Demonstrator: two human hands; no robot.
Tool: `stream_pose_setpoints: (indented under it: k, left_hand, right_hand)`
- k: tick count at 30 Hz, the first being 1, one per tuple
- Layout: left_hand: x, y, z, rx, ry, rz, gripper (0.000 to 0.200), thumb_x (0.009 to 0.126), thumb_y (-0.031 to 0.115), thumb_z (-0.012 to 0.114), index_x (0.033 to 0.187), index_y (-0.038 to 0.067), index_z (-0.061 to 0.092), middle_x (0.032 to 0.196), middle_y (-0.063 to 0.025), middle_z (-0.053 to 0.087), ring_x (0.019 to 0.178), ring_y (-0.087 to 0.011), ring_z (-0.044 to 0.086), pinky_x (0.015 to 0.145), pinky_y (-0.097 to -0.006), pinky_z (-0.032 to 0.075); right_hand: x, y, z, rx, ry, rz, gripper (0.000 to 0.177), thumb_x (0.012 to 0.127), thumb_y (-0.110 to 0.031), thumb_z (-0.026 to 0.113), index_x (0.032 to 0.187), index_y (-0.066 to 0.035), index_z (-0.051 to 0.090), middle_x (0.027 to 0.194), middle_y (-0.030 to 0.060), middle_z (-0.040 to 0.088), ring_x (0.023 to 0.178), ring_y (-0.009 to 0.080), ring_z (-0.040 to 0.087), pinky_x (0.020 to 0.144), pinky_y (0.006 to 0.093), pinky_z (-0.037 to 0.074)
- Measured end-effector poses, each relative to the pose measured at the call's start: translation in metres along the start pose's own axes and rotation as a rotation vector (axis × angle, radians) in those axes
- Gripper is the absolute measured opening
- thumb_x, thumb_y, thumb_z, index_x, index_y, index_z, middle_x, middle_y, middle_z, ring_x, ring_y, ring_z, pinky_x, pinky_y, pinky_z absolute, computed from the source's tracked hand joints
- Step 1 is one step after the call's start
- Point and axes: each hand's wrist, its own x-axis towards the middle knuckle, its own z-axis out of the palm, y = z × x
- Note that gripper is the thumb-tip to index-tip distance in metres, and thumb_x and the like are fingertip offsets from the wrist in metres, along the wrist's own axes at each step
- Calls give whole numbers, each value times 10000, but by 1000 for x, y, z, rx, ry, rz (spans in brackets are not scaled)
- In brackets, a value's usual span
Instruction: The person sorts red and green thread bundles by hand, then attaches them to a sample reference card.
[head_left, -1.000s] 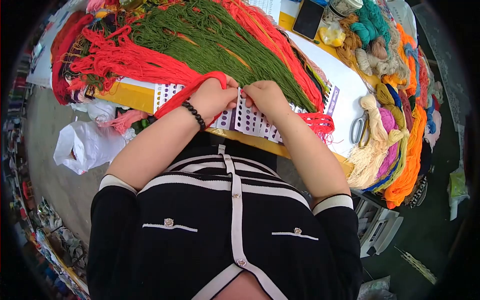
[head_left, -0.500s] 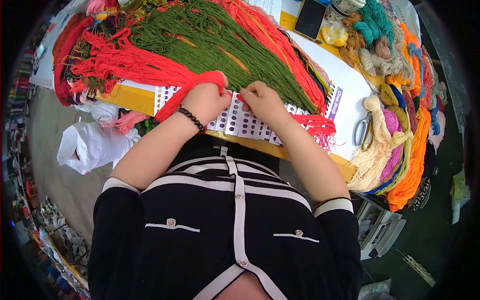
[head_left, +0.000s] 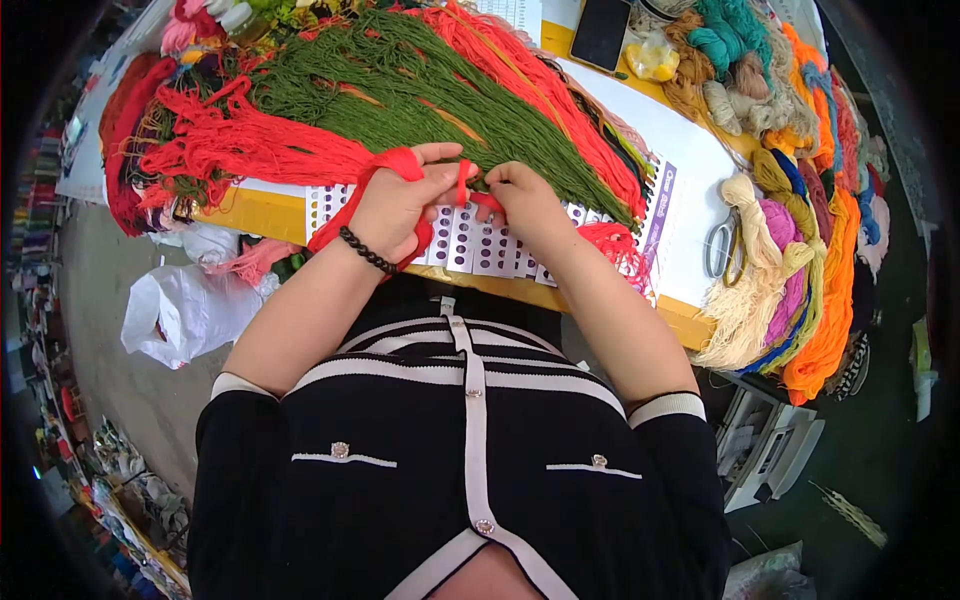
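Red thread [head_left: 385,163] is looped around my left hand [head_left: 400,203], whose fingers close on part of it above the white punched cards [head_left: 465,243]. A short red loop stretches from there to my right hand [head_left: 520,205], which pinches the strand between bent fingers. Just behind both hands spreads a thick layer of dark green thread [head_left: 400,100]. Long red skeins [head_left: 270,145] lie to the left of it, and more red thread [head_left: 615,245] rests at the right end of the cards.
Scissors [head_left: 722,250] lie beside a cream skein [head_left: 750,235] on the right. A black phone [head_left: 601,33] is at the back, near teal thread [head_left: 730,35] and orange thread [head_left: 830,290]. A white plastic bag [head_left: 185,310] stands at the left, below table level.
My left hand has turned and its fingers have stretched toward the right. The red strand between my hands now forms a raised loop. The view has shifted slightly.
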Motion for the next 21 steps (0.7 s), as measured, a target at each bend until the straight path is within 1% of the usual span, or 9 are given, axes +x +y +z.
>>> stream_pose_setpoints:
  k: [2, 5, 9, 11, 14, 15, 16, 18, 21]
  left_hand:
    - [1, -5, -2, 227, -80, 93, 353, 869, 37, 535, 1206, -19, 444, 1001, -106, 637, 717, -80, 579, 537, -163, 409]
    - [2, -14, 6, 262, -60, 132, 376, 874, 46, 516, 1230, -36, 428, 1025, -113, 640, 685, -55, 567, 472, -145, 342]
    - [0, -8, 2, 321, 44, 140, 357, 866, 44, 506, 1206, -43, 444, 1009, -110, 645, 688, -58, 566, 496, -152, 361]
    - [-2, -2, -3, 346, 174, 223, 337, 859, 40, 495, 1185, -38, 462, 992, -113, 647, 687, -63, 567, 516, -163, 375]
    - [0, -7, -18, 280, 236, 205, 318, 839, -8, 468, 1153, -58, 469, 934, -114, 642, 689, -93, 582, 544, -183, 402]
    - [-1, -9, -18, 228, 244, 138, 334, 834, -11, 480, 1165, -56, 460, 960, -127, 633, 689, -95, 575, 550, -189, 408]
    - [-2, -10, -16, 229, 244, 138, 334, 834, -11, 480, 1165, -56, 460, 960, -127, 633, 689, -95, 575, 550, -189, 408]
    - [-3, -14, -11, 21, 184, -20, 309, 870, 25, 480, 1175, -17, 459, 1003, -118, 617, 748, -97, 579, 543, -169, 388]
    - [1, -17, -5, 73, 63, -23, 382, 877, 29, 483, 1252, 3, 417, 1040, -117, 610, 756, -94, 578, 548, -165, 392]
  right_hand:
    - [-1, -4, -7, 394, -62, 147, 106, 879, -82, 433, 958, -52, 498, 679, 51, 589, 546, 102, 495, 504, 222, 403]
    - [-2, -4, -11, 466, -59, 148, 111, 880, -83, 430, 961, -53, 500, 665, 38, 567, 543, 98, 484, 498, 206, 389]
    - [-3, -4, -9, 457, -49, 156, 113, 885, -84, 428, 966, -52, 500, 674, 37, 561, 552, 94, 489, 497, 197, 381]
    - [-1, -3, -6, 434, -44, 168, 109, 883, -83, 432, 963, -54, 500, 682, 37, 560, 562, 94, 494, 494, 202, 377]
    - [-2, -6, -7, 394, -75, 149, 108, 877, -83, 439, 962, -52, 498, 679, 34, 556, 568, 93, 499, 501, 204, 382]
    - [-2, -6, -6, 394, -77, 148, 108, 877, -83, 439, 962, -52, 498, 679, 34, 556, 568, 93, 499, 501, 204, 382]
    - [-2, -5, -6, 409, -71, 148, 108, 873, -81, 443, 959, -49, 499, 679, 33, 557, 567, 92, 501, 503, 204, 385]
    - [-3, -3, -6, 423, -63, 151, 108, 869, -79, 446, 956, -46, 501, 679, 33, 558, 566, 90, 502, 506, 205, 387]
    - [-2, -1, -9, 462, -66, 124, 113, 867, -76, 447, 955, -39, 508, 678, 33, 560, 561, 89, 502, 510, 208, 395]
